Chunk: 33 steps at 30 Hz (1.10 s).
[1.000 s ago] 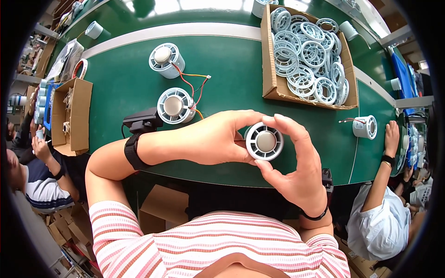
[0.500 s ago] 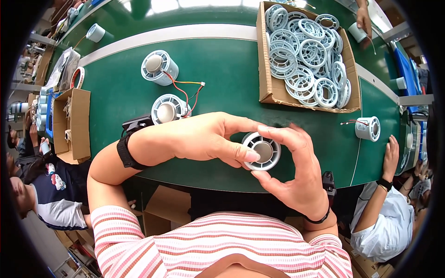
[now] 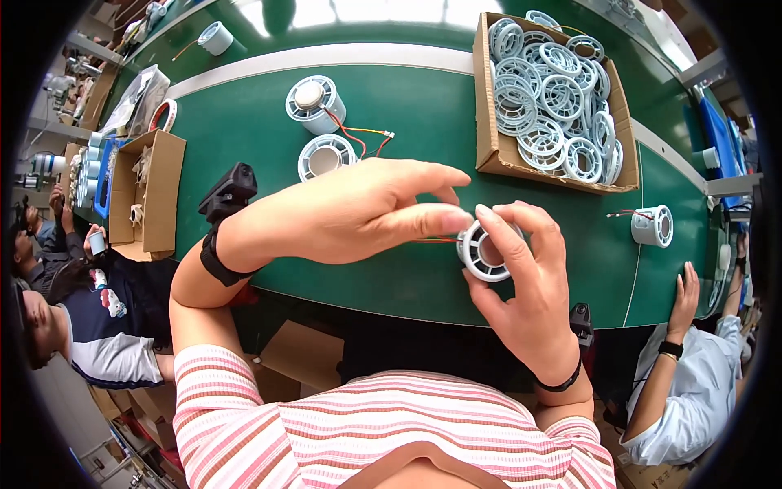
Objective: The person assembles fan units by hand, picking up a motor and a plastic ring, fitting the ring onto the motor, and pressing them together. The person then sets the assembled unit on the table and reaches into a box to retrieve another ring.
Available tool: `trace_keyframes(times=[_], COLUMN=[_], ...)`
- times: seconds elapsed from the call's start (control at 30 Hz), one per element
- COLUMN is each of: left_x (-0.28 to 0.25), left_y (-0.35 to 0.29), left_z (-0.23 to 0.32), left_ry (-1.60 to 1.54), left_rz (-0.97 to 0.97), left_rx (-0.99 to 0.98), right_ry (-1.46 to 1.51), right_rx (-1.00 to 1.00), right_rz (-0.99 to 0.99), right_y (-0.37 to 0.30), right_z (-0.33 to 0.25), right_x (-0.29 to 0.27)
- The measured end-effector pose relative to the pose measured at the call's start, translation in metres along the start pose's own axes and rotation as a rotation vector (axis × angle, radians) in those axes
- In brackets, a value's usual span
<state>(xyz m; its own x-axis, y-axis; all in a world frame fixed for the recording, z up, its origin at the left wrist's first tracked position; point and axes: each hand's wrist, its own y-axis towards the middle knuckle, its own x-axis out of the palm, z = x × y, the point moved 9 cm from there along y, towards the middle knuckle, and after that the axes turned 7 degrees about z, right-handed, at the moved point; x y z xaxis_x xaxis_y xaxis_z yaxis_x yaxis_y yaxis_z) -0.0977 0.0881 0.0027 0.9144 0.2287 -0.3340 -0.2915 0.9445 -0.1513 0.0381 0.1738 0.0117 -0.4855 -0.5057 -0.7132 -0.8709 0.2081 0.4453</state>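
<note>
My right hand (image 3: 528, 281) grips a small light-blue fan-like motor housing (image 3: 488, 256) by its rim, its spoked ring and round metal hub partly covered by the fingers. Red wire shows at the housing's left side. My left hand (image 3: 371, 210) is open, fingers stretched to the right above the housing; its thumb tip is close to the rim, and I cannot tell whether it touches. Beyond my left hand stand two similar motor housings, an upper one (image 3: 316, 104) and a lower one (image 3: 325, 157) partly hidden by the hand, with red and yellow wires.
A cardboard box (image 3: 486, 153) full of light-blue spoked rings (image 3: 562, 98) stands at the far right on the green table (image 3: 366, 285). Another wired housing (image 3: 652, 226) lies near a co-worker's hand (image 3: 685, 297) at right. At left are a small carton (image 3: 163, 191) and another person (image 3: 106, 342).
My left hand has drawn off the housing's face, its fingers straightening. The housing, held in my right hand, has shifted slightly right and up. The whole view has also shifted.
</note>
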Motion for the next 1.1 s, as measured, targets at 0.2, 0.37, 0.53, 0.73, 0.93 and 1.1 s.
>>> trace_keyframes(times=[0.2,0.37,0.53,0.73,0.93,1.1], left_x=[-0.013,-0.007,-0.007,-0.008,-0.012,-0.017], left_y=[-0.016,-0.02,-0.022,-0.025,-0.026,-0.023], left_z=[0.005,0.007,0.008,0.008,0.013,0.015], left_ry=[0.644,0.681,0.655,0.641,0.541,0.4], left_rz=[0.105,0.061,0.157,0.195,0.253,0.215], left_rx=[0.215,0.218,0.31,0.439,0.395,0.407], right_ry=[0.053,0.071,0.082,0.063,0.061,0.06], right_rx=[0.086,0.077,0.102,0.073,0.08,0.091], right_rz=[0.057,0.06,0.077,0.05,0.058,0.054], right_y=[-0.011,-0.012,-0.014,-0.012,-0.012,-0.008], right_z=[0.008,0.009,0.011,0.009,0.008,0.011], right_x=[-0.002,-0.003,-0.003,-0.005,-0.006,-0.004])
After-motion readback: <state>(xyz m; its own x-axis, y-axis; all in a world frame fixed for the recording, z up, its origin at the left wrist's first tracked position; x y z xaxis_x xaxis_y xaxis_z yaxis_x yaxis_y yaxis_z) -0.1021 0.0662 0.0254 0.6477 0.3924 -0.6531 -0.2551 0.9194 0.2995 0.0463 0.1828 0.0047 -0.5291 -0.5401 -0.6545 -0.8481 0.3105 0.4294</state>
